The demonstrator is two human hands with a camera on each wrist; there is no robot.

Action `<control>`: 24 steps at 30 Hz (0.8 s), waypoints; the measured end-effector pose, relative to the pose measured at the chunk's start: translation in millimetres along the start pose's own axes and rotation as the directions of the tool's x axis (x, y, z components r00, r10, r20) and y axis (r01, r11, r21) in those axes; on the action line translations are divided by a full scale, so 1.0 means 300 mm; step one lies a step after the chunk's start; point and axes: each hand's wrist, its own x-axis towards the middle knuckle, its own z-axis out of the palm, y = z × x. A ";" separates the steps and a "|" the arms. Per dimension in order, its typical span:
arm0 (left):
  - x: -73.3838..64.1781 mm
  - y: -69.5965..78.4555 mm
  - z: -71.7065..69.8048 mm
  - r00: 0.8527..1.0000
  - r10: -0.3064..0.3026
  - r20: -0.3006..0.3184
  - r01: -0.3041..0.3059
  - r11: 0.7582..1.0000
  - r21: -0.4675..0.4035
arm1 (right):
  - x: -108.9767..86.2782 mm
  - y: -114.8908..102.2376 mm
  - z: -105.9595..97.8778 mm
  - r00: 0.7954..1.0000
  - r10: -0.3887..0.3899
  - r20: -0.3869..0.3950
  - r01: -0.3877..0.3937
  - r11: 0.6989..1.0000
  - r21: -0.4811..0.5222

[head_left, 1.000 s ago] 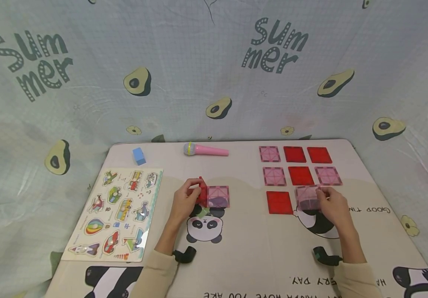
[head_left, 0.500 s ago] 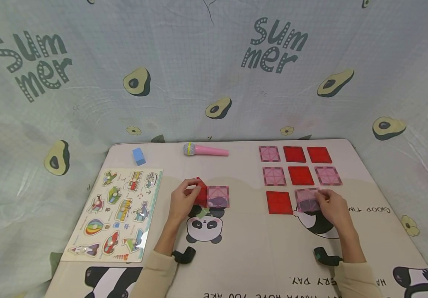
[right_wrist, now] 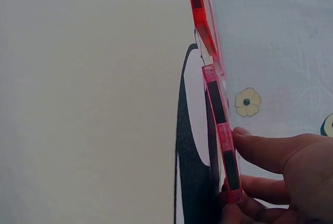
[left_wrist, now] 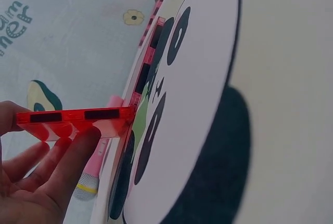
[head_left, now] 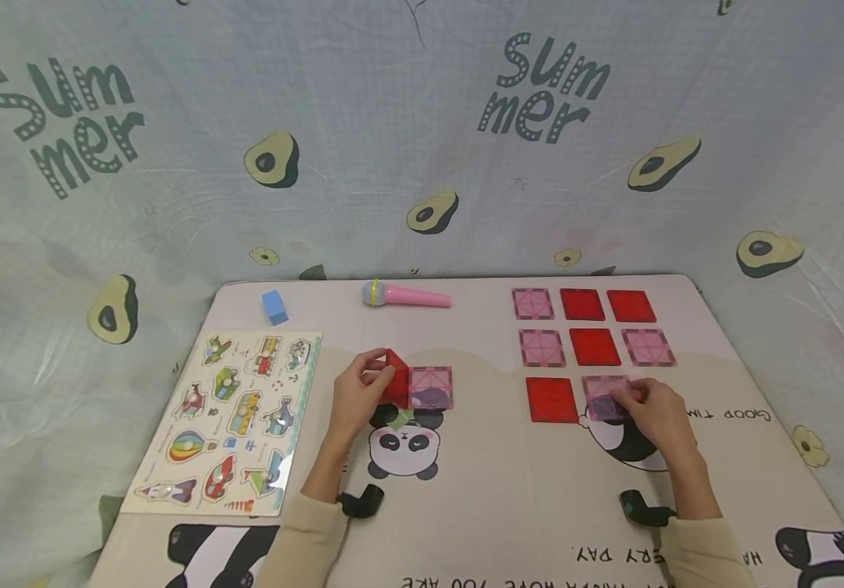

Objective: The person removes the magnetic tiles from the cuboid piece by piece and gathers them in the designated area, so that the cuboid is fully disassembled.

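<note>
My left hand (head_left: 356,389) pinches a red magnetic tile (head_left: 395,384) that stands on edge, tilted, along the left side of a flat pink magnetic tile (head_left: 430,388). In the left wrist view the thumb lies on one face of the red tile (left_wrist: 75,116), with fingers behind it. My right hand (head_left: 658,414) pinches another pink tile (head_left: 605,398) by its right edge, just right of a flat red tile (head_left: 551,400). The right wrist view shows the thumb on top of that pink tile (right_wrist: 222,135) and fingertips at its near corner, close over the table.
Beyond my right hand, red tiles (head_left: 595,347) and pink tiles (head_left: 648,348) lie spaced in rows. A pink toy microphone (head_left: 417,296) and a blue block (head_left: 274,308) are at the back. A vehicle puzzle board (head_left: 226,425) lies left. A printed cloth (head_left: 363,229) hangs behind the table.
The red tile in my left hand has leaned further left. My right hand has lowered its pink tile towards the table and the thumb has shifted left over it.
</note>
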 end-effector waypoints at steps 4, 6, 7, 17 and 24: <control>0.001 0.001 0.000 1.000 0.002 -0.001 -0.002 1.000 0.021 | 0.002 0.006 0.002 1.000 -0.001 0.005 0.001 1.000 -0.015; 0.001 0.001 -0.001 1.000 0.006 -0.002 -0.006 1.000 0.030 | 0.003 0.007 0.004 1.000 -0.005 0.004 0.005 1.000 -0.021; 0.001 0.001 -0.001 1.000 0.005 -0.001 -0.005 0.999 0.032 | 0.004 0.008 0.004 1.000 -0.008 0.004 0.009 1.000 -0.021; 0.000 -0.003 -0.006 1.000 0.000 -0.003 0.001 0.999 0.034 | 0.003 -0.006 -0.003 1.000 -0.025 0.001 0.025 0.999 -0.028; 0.003 -0.004 -0.010 1.000 -0.010 -0.011 0.010 0.999 0.044 | -0.006 -0.071 -0.019 0.994 -0.077 -0.074 0.076 0.997 -0.018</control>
